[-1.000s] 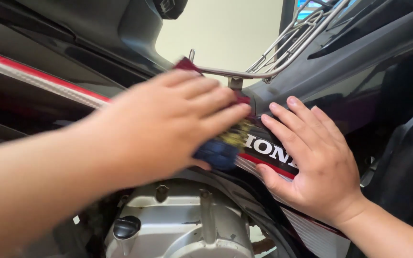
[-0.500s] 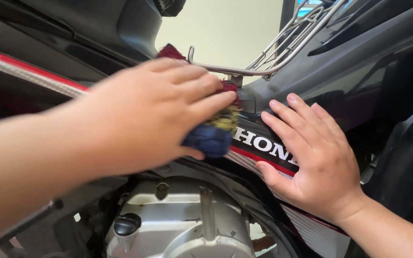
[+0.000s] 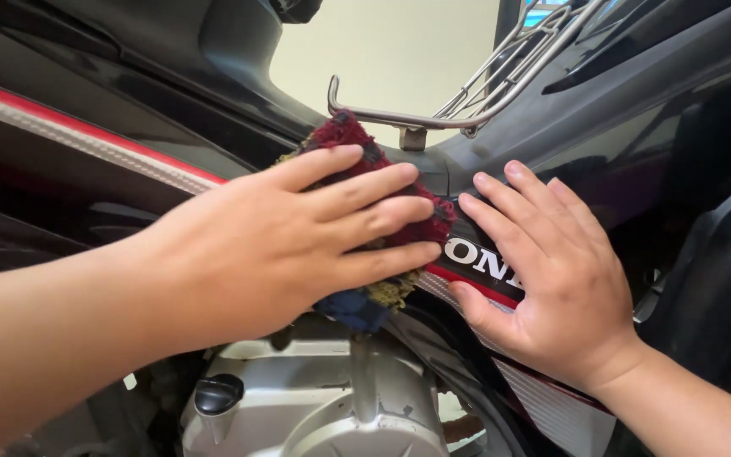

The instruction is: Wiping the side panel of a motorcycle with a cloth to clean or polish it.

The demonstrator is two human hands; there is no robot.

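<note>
Two hands in view, both yours. Your left hand [image 3: 298, 245] lies flat, fingers together, its grip pressing down on one cloth [image 3: 357, 144] rather than wrapped around it. The cloth is fuzzy, looped terry, mostly dark red with a blue and a yellowish patch poking out below your fingertips. It sits under your left palm, against the glossy black body panel [image 3: 552, 127] of one motorbike. Your right hand [image 3: 552, 279] is just right of the cloth, palm flat on the panel, fingers spread apart, gripping nothing; its fingertips are almost touching the cloth edge. One white-lettered badge on a red stripe [image 3: 475, 283] sits between the two hands, partly covered. Below the left grip: one cast metal engine case [image 3: 340, 398], dull silver, ribbed, with one round black plastic cap [image 3: 217, 393]. Above both grips: one bent chrome wire rack [image 3: 501, 76], thin round rods. Left of the left grip: one red-and-white stripe [image 3: 86, 140] along the dark seat edge.
</note>
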